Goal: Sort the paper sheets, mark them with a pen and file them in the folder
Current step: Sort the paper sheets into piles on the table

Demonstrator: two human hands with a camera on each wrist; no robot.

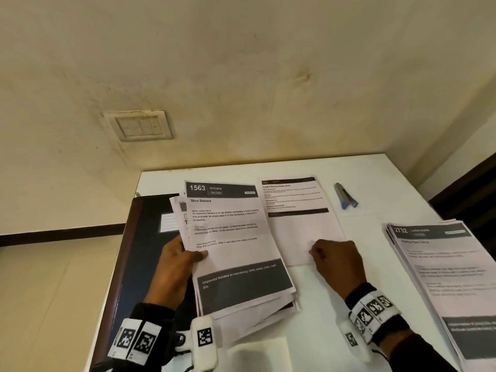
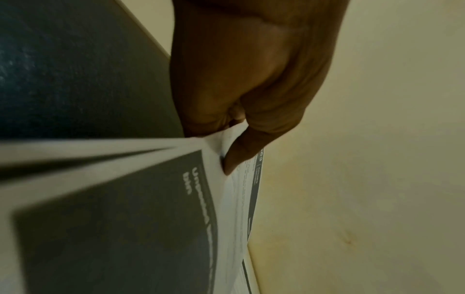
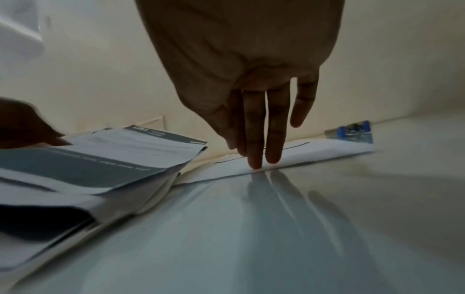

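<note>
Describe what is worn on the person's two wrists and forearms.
Both hands are bare. The left wrist band and right wrist band are white, printed with black square coded markers, over black sleeves. A white capsule-shaped pod with a marker sits by the left wrist, beside a thin black cable.

Looking along our left hand (image 2: pixel 254 65), we see it pinch the edge of a stack of printed sheets (image 2: pixel 141 208), thumb (image 2: pixel 241 155) pressed on the top page and the other fingers hidden beneath. The top sheet carries a dark grey band with blurred white lettering; its far end shows a header reading "KITCHEN". Under and behind the stack lies a dark folder (image 2: pixel 75 69). A cream wall (image 2: pixel 377 179) fills the right side.
</note>
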